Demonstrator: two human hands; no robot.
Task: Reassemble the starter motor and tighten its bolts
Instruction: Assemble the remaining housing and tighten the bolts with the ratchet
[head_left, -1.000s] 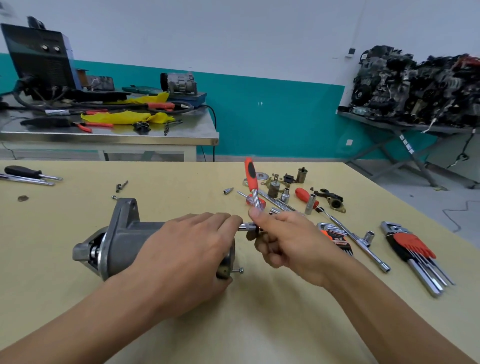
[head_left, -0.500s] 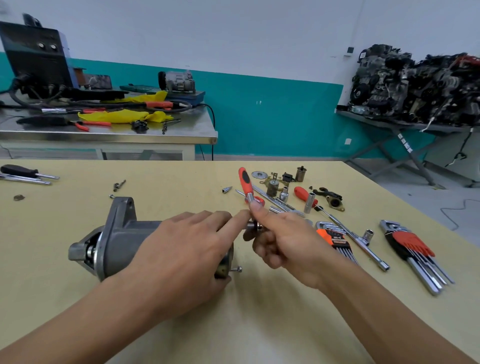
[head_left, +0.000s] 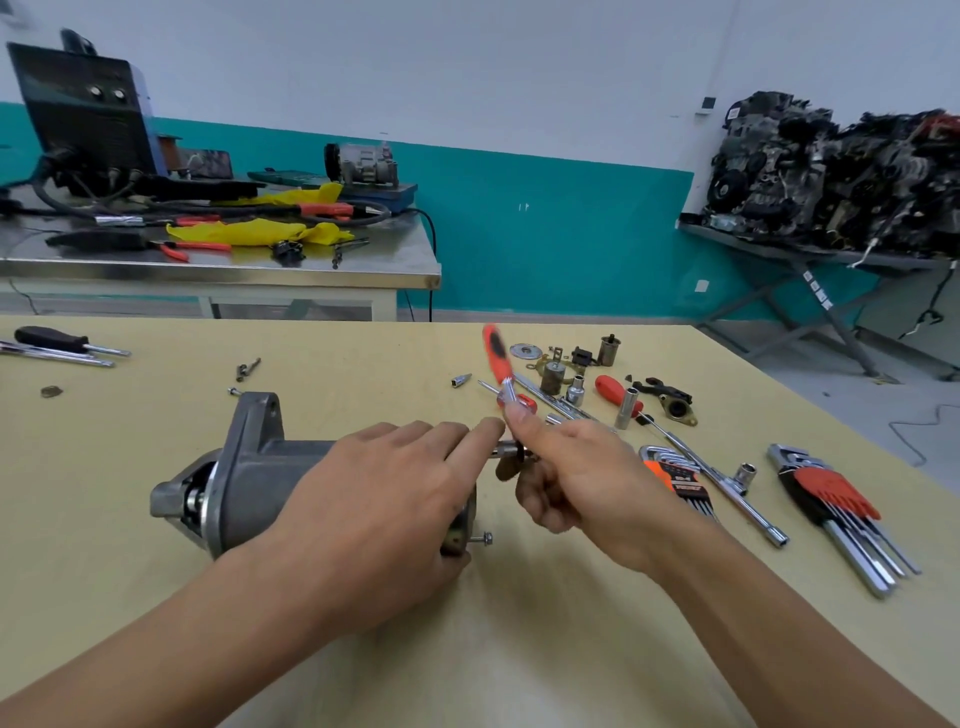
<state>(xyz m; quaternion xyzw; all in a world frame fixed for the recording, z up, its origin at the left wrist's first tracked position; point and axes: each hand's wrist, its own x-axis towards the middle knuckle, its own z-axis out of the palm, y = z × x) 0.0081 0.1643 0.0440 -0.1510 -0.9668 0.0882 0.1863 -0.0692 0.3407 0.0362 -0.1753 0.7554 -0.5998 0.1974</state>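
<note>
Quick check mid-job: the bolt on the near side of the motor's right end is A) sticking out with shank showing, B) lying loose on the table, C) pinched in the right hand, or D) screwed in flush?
A: the bolt stands out from the end of the starter motor, with bare shank visible under its head.

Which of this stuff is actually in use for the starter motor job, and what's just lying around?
In use: starter motor, left hand holding it, orange-handled ratchet in right hand, protruding bolt.

Lying about: hex key set, second hex key set, T-handle wrench, red-handled screwdriver, washer, black-handled screwdriver.
</note>
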